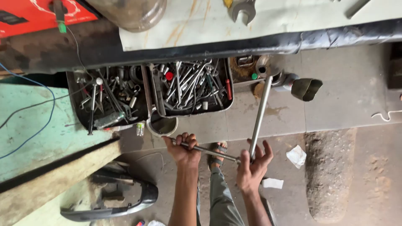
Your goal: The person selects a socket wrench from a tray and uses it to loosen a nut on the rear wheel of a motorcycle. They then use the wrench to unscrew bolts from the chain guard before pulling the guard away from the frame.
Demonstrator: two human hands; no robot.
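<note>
My left hand (182,149) is closed around the left end of a thin steel cross rod (211,151). My right hand (253,166) grips the rod's other end, where it meets the lower end of a long steel tube (260,111). The tube runs up and away to a round metal fitting (264,67) beside the tool trays. My foot in a sandal (217,154) shows on the floor between my hands.
Two dark trays (149,90) hold several wrenches and sockets, with a small metal bowl (162,125) in front. A metal cone (306,88) lies to the right. Paper scraps (296,155), a black plastic cover (113,201), a wooden plank (54,178) and a dirt strip (328,175) lie on the concrete floor.
</note>
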